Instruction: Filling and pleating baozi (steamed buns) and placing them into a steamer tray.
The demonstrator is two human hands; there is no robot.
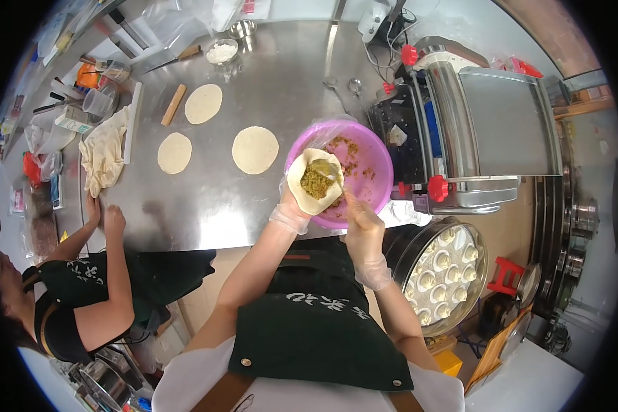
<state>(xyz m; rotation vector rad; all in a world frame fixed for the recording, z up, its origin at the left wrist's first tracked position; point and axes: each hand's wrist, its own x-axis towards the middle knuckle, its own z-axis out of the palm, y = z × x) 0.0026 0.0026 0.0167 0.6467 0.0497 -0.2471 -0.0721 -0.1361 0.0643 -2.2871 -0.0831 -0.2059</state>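
My gloved left hand point(291, 209) is closed under a round dough wrapper point(297, 180) and holds it over the left side of a pink bowl point(384, 165). Greenish-brown filling point(316, 181) is heaped in the middle of the wrapper. In my gloved right hand point(364, 230) is a slim utensil point(336, 177), its far end in the filling; whether it is a spoon or a spatula I cannot tell. Bits of filling cling inside the bowl. Flat dough rounds point(255, 150) lie on the steel table to the left, with a short rolling pin point(174, 105) beside them.
A dough sheeter point(453, 123) with red knobs stands to the right. Below it, a round steamer point(441, 302) holds several pleated buns. At the left, a co-worker's hands point(110, 216) rest near a cream cloth point(106, 147). Spoons point(354, 86), a knife point(175, 58) and a flour bowl point(222, 52) lie farther back.
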